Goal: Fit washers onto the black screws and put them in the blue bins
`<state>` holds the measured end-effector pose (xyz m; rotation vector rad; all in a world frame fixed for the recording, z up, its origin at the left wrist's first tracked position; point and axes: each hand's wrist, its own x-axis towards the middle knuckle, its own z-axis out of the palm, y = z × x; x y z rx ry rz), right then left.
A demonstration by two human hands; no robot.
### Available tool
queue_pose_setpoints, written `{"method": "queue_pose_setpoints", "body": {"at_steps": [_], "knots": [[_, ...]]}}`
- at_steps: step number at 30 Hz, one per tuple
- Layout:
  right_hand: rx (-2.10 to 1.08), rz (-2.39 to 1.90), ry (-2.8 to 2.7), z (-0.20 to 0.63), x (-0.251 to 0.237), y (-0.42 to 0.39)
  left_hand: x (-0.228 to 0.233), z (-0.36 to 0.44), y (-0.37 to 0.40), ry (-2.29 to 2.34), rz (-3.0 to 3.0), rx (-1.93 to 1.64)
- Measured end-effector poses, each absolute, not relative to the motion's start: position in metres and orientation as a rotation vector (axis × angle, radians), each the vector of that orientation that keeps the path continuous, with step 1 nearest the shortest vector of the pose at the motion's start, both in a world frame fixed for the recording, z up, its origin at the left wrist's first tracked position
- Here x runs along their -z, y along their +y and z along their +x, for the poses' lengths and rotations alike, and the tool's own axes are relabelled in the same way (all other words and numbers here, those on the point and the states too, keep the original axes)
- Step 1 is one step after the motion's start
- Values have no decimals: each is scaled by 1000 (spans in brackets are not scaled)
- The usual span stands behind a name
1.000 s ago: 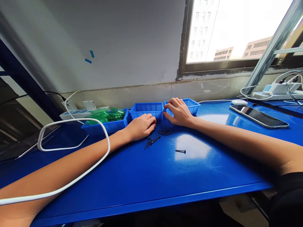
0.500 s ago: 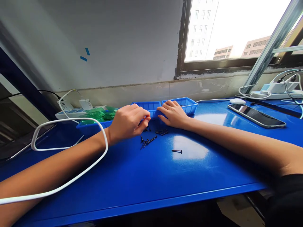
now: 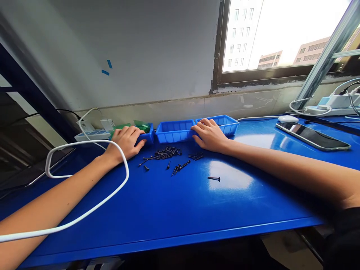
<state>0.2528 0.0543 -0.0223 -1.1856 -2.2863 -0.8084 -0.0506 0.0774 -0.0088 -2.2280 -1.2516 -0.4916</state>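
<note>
- Head view: the left hand (image 3: 127, 141) lies on the front of the left blue bin (image 3: 146, 137). Its fingers are curled over the bin's edge, so its grip is closed on that bin.
- Green bags (image 3: 140, 125) stick up out of the left blue bin, behind the hand.
- The right hand (image 3: 209, 135) rests where the middle blue bin (image 3: 174, 132) and the right blue bin (image 3: 226, 125) meet. Its fingers are bent and touch the bin edges. I cannot tell if its grip holds anything.
- A pile of small black screws (image 3: 165, 153) lies on the blue surface (image 3: 180, 213), just in front of the middle blue bin and between the two hands.
- A few more screws lie loose near the pile, and one lone screw (image 3: 214, 179) lies apart, closer to the person.
- A white cable (image 3: 84, 176) loops over the left arm.
- A phone (image 3: 312, 135) lies far to the right, with a white mouse (image 3: 287, 119) behind it.
- A power strip (image 3: 92, 134) sits at the back left.
</note>
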Motion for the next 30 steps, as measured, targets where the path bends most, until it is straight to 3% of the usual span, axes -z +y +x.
{"method": "queue_pose_setpoints", "body": {"at_steps": [6,10,16,30], "knots": [[690,-941,-2151,247,22,45,8,-47,50,-1170,-2426,647],[289,-732,-2329,236,21,30,25,-45,32,-1021,-2709,479],[-215,-761,-2417,241,18,17,30,-33,27,-1183,-2912,318],[-85,-862,-2635,234,26,22,22,36,41,-902,-3063,437]]}}
